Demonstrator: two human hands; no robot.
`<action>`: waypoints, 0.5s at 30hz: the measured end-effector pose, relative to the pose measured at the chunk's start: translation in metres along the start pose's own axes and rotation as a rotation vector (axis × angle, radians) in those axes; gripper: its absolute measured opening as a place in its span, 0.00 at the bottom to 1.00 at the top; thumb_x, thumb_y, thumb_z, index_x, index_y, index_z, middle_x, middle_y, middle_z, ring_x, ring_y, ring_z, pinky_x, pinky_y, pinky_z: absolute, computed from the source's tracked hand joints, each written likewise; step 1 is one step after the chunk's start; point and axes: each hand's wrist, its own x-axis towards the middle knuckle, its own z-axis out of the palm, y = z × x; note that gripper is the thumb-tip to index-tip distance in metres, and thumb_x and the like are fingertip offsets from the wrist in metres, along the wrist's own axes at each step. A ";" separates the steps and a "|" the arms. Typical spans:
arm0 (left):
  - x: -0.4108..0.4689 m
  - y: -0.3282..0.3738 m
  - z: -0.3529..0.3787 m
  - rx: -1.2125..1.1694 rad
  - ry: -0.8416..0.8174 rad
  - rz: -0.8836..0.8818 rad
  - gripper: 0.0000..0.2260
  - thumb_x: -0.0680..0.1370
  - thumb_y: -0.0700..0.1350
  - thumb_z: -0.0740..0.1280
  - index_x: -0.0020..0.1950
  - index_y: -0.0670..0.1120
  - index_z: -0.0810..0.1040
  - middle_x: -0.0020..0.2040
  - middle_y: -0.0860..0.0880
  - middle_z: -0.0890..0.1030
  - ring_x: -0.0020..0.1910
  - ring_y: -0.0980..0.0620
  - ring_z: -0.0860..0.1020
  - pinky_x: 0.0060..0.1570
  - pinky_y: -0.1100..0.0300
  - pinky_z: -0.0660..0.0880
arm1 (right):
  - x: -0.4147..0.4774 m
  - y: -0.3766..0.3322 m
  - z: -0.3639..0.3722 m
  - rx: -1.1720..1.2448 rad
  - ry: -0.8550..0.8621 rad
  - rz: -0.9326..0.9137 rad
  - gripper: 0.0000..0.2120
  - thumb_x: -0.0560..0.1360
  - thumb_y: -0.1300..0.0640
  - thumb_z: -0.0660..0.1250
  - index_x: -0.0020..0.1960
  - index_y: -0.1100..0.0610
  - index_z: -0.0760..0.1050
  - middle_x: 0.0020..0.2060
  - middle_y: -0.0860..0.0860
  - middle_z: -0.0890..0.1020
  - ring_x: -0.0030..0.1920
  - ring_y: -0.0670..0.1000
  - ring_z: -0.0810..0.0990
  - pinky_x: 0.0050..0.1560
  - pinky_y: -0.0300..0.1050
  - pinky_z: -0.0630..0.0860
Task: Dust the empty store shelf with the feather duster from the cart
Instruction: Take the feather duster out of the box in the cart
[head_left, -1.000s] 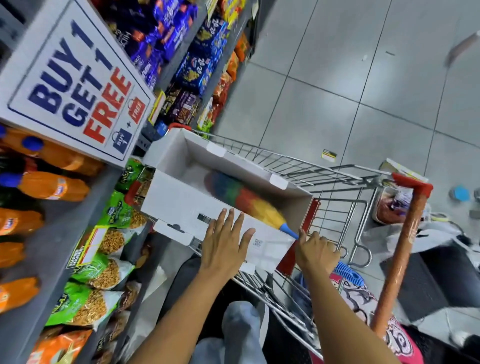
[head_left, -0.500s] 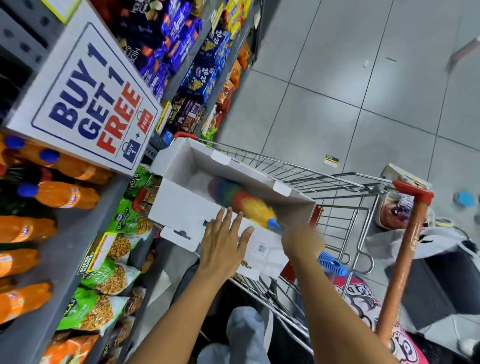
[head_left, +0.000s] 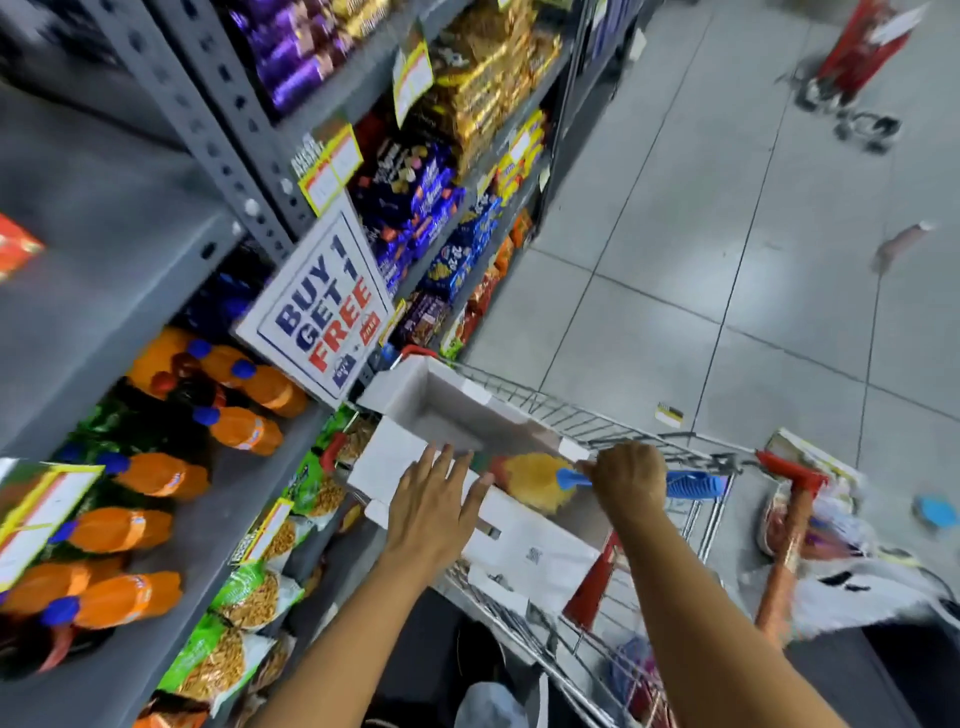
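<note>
A feather duster (head_left: 540, 480) with yellow and multicoloured fluff and a blue handle (head_left: 693, 484) lies partly out of a white cardboard box (head_left: 524, 545) in a wire shopping cart (head_left: 582, 421). My right hand (head_left: 626, 475) is closed around the blue handle, holding the duster over the box's near end. My left hand (head_left: 434, 501) rests flat with spread fingers on the box's near wall. A bare grey shelf (head_left: 98, 218) stretches at upper left, above the bottles.
Grey steel shelving on the left holds orange drink bottles (head_left: 234, 426), green snack bags (head_left: 249, 597) and biscuit packs (head_left: 415, 202). A "BUY 1 GET 1 FREE" sign (head_left: 324, 317) sticks out beside the box. The cart's orange handle (head_left: 789, 525) is at right. Tiled floor lies beyond.
My right hand has gripped the blue handle and drawn the duster back and up out of the box. The view has tilted upward, showing more shelves. My left hand stays on the box.
</note>
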 end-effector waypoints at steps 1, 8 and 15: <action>-0.004 0.004 -0.013 0.006 0.007 0.002 0.26 0.79 0.58 0.46 0.74 0.48 0.57 0.77 0.47 0.56 0.76 0.50 0.49 0.74 0.51 0.49 | -0.007 0.013 -0.013 0.014 0.035 -0.007 0.14 0.80 0.51 0.55 0.60 0.48 0.76 0.55 0.49 0.82 0.57 0.51 0.80 0.50 0.42 0.74; -0.022 0.034 -0.105 0.079 0.167 0.099 0.26 0.79 0.58 0.45 0.75 0.49 0.54 0.77 0.49 0.54 0.76 0.51 0.47 0.74 0.54 0.49 | -0.060 0.111 -0.093 0.060 0.264 -0.036 0.26 0.80 0.41 0.47 0.53 0.56 0.79 0.54 0.54 0.83 0.55 0.56 0.80 0.54 0.48 0.75; -0.043 0.068 -0.219 0.062 0.325 0.205 0.26 0.78 0.60 0.47 0.73 0.50 0.59 0.76 0.48 0.59 0.76 0.52 0.51 0.73 0.55 0.46 | -0.118 0.174 -0.174 0.045 0.456 -0.091 0.26 0.80 0.42 0.47 0.44 0.55 0.80 0.45 0.54 0.84 0.47 0.57 0.82 0.48 0.48 0.75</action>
